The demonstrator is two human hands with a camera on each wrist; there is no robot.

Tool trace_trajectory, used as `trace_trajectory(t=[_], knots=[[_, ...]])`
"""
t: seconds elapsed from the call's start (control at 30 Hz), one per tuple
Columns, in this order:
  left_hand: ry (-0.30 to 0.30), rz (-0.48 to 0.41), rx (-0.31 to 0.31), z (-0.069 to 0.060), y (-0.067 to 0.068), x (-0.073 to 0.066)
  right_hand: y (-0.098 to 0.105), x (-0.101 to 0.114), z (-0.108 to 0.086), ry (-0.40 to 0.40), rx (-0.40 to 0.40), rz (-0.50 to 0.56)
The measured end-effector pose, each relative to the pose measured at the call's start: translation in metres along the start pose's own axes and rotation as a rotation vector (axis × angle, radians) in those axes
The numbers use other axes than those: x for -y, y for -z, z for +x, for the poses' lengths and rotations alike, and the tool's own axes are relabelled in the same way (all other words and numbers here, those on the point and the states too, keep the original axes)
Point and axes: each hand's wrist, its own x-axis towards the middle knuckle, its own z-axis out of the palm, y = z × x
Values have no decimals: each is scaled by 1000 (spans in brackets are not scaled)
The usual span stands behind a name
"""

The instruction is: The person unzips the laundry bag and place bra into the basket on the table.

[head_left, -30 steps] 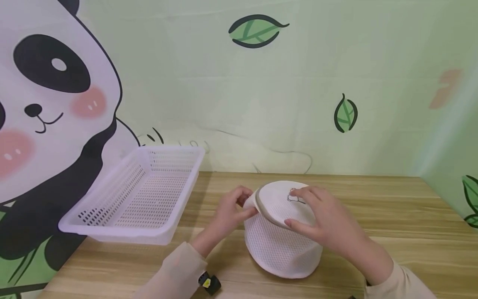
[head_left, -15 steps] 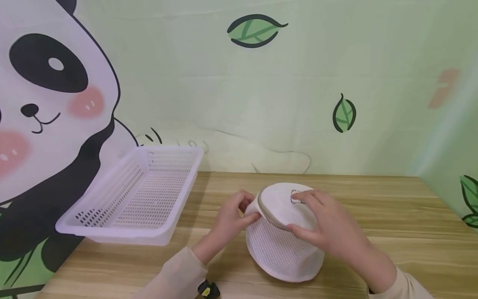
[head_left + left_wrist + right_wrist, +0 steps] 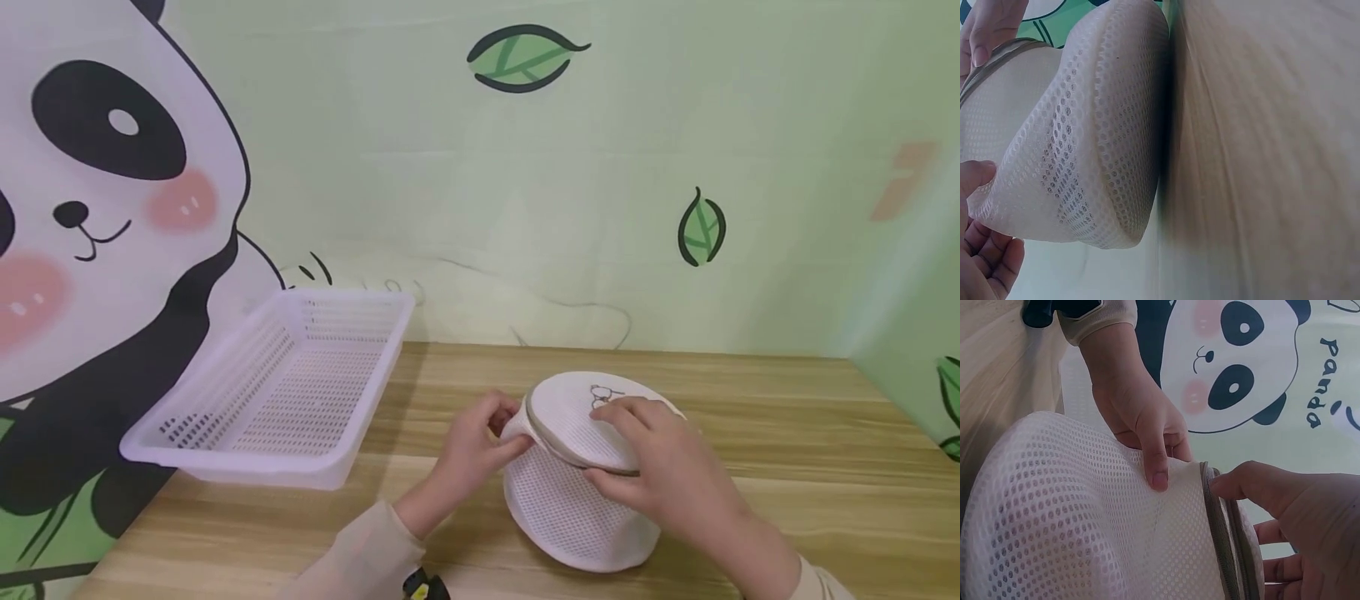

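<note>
A white mesh laundry bag [image 3: 577,517], round and drum-shaped, stands on the wooden table with its lid [image 3: 573,412] tilted upward. A grey zipper [image 3: 1217,534] runs round the lid's edge, and a small line drawing marks the top. At the bag's left side, my left hand [image 3: 474,442] pinches the mesh wall just below the zipper, thumb outside. My right hand [image 3: 667,458] grips the lid's near right edge, its thumb [image 3: 1235,481] against the zipper and its fingers over the top. The zipper pull cannot be made out. The bag's inside is hidden.
A white perforated plastic basket [image 3: 225,465] sits to the left on the table [image 3: 787,467]. Behind stands a pale green backdrop [image 3: 390,167] printed with a panda and leaves. A small black device [image 3: 425,587] is at my left sleeve.
Both hands and the bag have shifted slightly right and nearer to me. Holding the edge, my right hand has eased the lid a little to the right; the left hand keeps its pinch.
</note>
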Motion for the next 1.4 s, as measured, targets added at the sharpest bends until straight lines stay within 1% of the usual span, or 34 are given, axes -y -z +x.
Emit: trace_trajectory(t=[0.23,0.43,0.6,0.9,1.0,1.13,1.23,1.33,1.4], knots=[[-1,20,30,4,0,-3,2,-4,-2,-7,17,5],[-13,35,29,6,1,-3,8,-6,2,-30,51,21],[-11,53,30,5,2,-2,9,-5,4,-66,83,19],[-10,62,37,0,2,0,6,-4,1,-58,67,-24],[-6,60,42,-2,0,2,3,-6,0,-36,35,-50],[-2,53,48,-2,-1,4,0,-9,-1,40,-58,-122],[1,45,53,-2,-2,4,-1,-12,-1,81,-111,-159],[11,34,58,-3,-1,4,0,-14,-1,102,-141,-162],[7,33,56,-3,-2,5,1,-16,-1,108,-158,-158]])
